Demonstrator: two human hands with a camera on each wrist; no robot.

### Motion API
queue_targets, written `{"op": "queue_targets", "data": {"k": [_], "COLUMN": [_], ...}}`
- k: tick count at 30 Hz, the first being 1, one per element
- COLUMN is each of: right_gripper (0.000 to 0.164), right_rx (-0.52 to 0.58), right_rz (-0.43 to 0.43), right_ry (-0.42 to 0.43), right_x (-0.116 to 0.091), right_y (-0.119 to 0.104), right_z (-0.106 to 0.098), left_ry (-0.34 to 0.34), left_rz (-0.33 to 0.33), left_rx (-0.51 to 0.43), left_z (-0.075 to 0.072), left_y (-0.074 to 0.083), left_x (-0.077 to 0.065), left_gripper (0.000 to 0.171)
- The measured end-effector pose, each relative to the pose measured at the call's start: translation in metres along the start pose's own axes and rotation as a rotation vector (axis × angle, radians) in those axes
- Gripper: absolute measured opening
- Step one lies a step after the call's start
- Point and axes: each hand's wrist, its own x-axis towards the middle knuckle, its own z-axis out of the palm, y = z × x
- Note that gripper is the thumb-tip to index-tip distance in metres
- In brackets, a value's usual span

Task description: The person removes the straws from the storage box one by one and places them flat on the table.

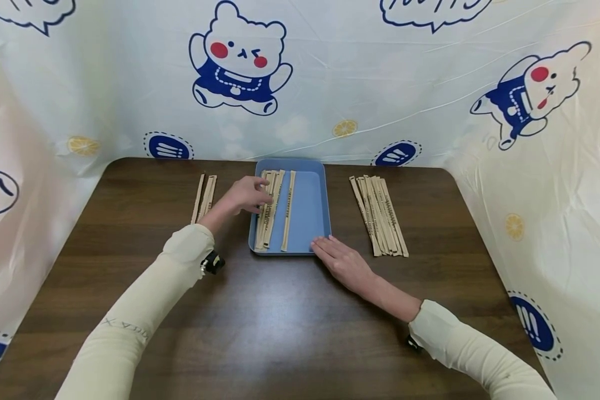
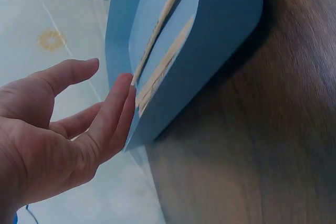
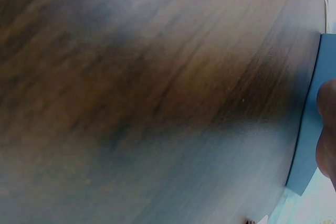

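A blue rectangular tray (image 1: 307, 211) lies on the table. Along its left side is a bunch of slim, paper-wrapped sticks (image 1: 267, 228) with dark print, and a single wrapped stick (image 1: 289, 211) lies apart to their right. My left hand (image 1: 245, 194) hovers over the bunch at the tray's left edge. In the left wrist view that hand (image 2: 63, 135) shows its thumb and fingers spread apart, nothing between them. My right hand (image 1: 344, 262) rests its straight fingers against the tray's near right corner. Only part of it (image 3: 328, 129) appears in the right wrist view, beside the tray wall (image 3: 310, 140).
Right of the tray lies a pile of similar wrapped sticks (image 1: 380, 216). A few more sticks (image 1: 207, 197) lie to the left, partly behind my left forearm. The brown wooden table (image 1: 280, 333) is bordered by a printed curtain (image 1: 330, 72) at back and sides.
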Motion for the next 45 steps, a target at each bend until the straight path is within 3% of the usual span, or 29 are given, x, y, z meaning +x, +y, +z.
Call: {"op": "queue_targets", "data": {"k": [9,20,26,30,34,38,45], "right_gripper": [0.032,0.034,0.034,0.034,0.034,0.034,0.033], "right_rx": [0.001,-0.001,-0.004,-0.004,-0.006,-0.01,-0.018], "right_rz": [0.002,0.006,0.008,0.009,0.008,0.006,0.006], "right_ry": [-0.002,-0.013,-0.015,-0.015,-0.015,-0.012,-0.012], "right_x": [0.001,0.001,0.0,-0.001,-0.001,-0.001,0.0], "right_y": [-0.001,-0.001,0.0,0.001,0.001,0.001,0.001], "right_z": [-0.001,-0.001,-0.001,0.0,0.001,0.001,0.0], "left_ry": [0.014,0.044,0.091,0.13,0.167,0.194,0.22], "left_rz": [-0.013,-0.011,0.014,0.03,0.042,0.055,0.054], "left_rx": [0.099,0.143,0.26,0.42,0.552,0.614,0.597], "left_z": [0.022,0.04,0.047,0.052,0.057,0.06,0.066], "left_y": [-0.001,-0.004,0.0,0.004,0.007,0.008,0.012], "left_x": [0.018,0.035,0.04,0.045,0.048,0.05,0.053], "left_gripper": [0.064,0.065,0.061,0.012,0.038,0.037,0.035]}}
